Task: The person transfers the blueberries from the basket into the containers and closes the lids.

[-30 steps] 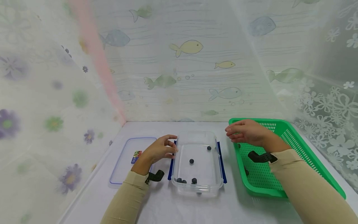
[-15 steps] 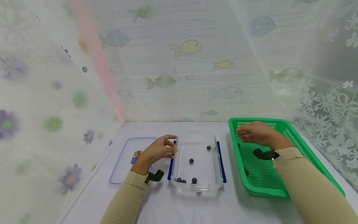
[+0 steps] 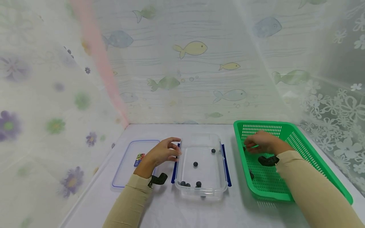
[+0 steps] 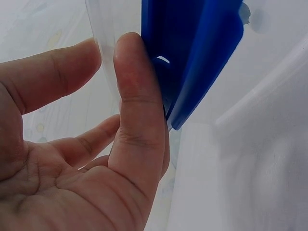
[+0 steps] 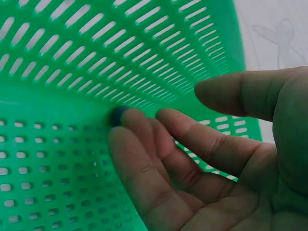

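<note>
My left hand (image 3: 163, 153) is at the left side of a clear plastic storage box (image 3: 209, 172), its curved fingers and thumb holding the wall beside a blue latch flap (image 4: 192, 57). Inside the box lie several dark blueberries (image 3: 195, 164). My right hand (image 3: 260, 142) reaches down into a green plastic basket (image 3: 285, 186), thumb held apart from loosely bent fingers. Right at those fingertips, against the basket's left wall, is a blueberry (image 5: 118, 115), partly hidden by them. Farther forward along the same wall sits another dark blueberry (image 3: 251, 175).
To the left of the box, a clear lid (image 3: 122, 171) with a blue rim and a small fruit label (image 3: 139, 159) lies flat on the white table (image 3: 182, 215). Behind stands a curtain (image 3: 196, 76) printed with fish.
My right hand has moved right from over the basket's left rim, then down inside it to the blueberry at the left wall. The left hand and the box have kept their places.
</note>
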Demonstrator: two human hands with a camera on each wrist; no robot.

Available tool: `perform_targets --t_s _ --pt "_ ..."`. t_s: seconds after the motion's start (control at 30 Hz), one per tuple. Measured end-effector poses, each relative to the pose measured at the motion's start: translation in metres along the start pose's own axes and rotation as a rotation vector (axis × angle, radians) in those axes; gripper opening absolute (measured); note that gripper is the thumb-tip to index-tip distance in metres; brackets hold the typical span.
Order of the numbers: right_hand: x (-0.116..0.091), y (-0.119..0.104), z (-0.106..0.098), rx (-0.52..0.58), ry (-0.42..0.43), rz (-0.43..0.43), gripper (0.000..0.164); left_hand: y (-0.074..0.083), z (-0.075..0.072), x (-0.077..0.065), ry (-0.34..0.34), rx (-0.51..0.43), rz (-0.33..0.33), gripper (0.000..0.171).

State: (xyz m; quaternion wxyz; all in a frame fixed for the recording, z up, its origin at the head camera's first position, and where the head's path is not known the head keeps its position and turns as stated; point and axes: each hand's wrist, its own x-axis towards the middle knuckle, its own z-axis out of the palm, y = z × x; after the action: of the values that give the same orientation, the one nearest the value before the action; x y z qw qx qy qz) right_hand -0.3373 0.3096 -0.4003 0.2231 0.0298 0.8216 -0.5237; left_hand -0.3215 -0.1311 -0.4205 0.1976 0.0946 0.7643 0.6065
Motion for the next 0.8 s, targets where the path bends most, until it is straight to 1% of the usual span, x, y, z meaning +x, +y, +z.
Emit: perform_targets --t_s 0.33,0.43,0.6,0.7,0.8 --pt "0.0025 0.0026 0.0084 -0.008 -0.001 0.015 0.037 0.0002 -0.0002 0.0002 0.007 0.008 0.002 0.069" --pt "0.0046 0.0033 0.0093 -0.014 0.003 0.026 0.038 0.0000 -0.0005 0.0004 0.008 0.007 0.001 0.068" --pt "0.0070 0.0067 0.0087 -0.026 -0.003 0.048 0.044 0.0005 -0.0003 0.0000 0.000 0.007 0.004 0.067" --pt "0.0072 0.0076 0.0072 -0.031 -0.004 0.049 0.044 0.0009 -0.0001 0.0001 -0.004 0.005 0.004 0.068" --pt "0.0069 0.0070 0.0041 -0.027 0.015 0.050 0.042 0.0004 -0.0001 0.0007 0.000 0.008 0.004 0.068"
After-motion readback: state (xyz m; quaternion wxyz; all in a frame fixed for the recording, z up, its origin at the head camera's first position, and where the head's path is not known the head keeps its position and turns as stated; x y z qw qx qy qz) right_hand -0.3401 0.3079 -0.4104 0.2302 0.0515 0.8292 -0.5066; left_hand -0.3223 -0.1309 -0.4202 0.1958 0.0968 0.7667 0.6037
